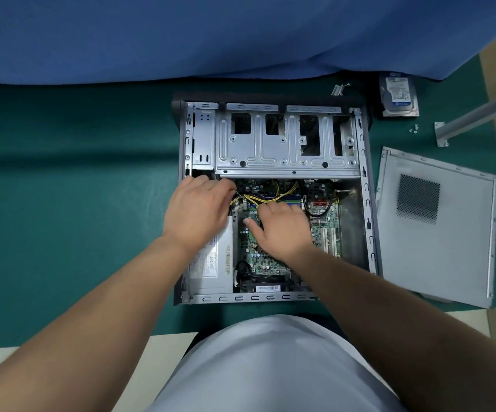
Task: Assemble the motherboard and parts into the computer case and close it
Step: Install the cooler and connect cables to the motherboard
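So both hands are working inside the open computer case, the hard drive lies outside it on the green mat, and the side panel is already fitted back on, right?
Not quite. The head view shows the side panel lying flat on the green mat to the right of the computer case, not fitted on. The rest holds: left hand and right hand are inside the open case, and the hard drive lies outside it.

No text, brand or number is legible. Printed labels, all too small or blurred to read: white specification label with side barcode on the power supply (211, 260); white barcode sticker on the rear fan (267, 288); blue-and-white label on the hard drive (398, 95).
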